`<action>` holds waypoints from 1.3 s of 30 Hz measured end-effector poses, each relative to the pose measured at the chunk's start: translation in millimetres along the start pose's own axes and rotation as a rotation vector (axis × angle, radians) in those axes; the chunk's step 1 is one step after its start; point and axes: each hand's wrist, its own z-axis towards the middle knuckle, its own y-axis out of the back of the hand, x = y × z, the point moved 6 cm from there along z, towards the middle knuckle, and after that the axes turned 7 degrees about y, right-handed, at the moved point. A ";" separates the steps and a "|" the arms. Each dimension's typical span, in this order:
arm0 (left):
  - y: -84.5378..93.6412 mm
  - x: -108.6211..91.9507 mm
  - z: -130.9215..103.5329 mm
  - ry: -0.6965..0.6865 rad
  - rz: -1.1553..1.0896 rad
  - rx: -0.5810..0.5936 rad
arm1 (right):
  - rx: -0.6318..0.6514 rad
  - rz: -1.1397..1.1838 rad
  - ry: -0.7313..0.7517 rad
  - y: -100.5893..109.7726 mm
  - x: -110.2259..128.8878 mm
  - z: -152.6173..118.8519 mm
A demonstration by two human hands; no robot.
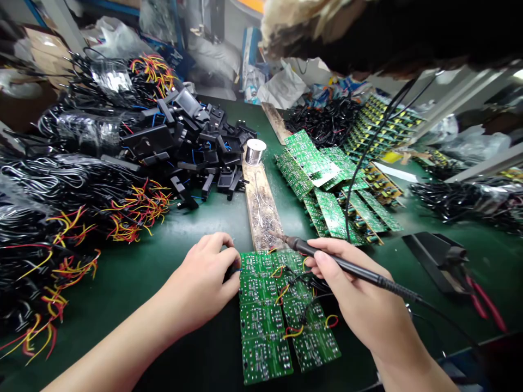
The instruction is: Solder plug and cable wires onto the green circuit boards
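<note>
The right hand [359,307] pinches the iron [355,268] pen-like, likely for fine control, its tip over a plank [258,201]; the left hand [204,267] has fingers curled around a dark piece [230,270], perhaps steadying it beside the boards [265,321], which lie flat between the hands: two strips, one iron, one spool [256,151], two planks
</note>
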 end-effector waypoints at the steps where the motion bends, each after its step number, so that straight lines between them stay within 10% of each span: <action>1: 2.5 -0.5 -1.0 -0.004 0.010 -0.001 | 0.002 0.006 -0.007 0.9 1.3 -1.9; 39: 3.6 -18.4 12.0 -0.103 0.429 -0.160 | 0.205 0.149 -0.102 -29.2 0.7 -14.5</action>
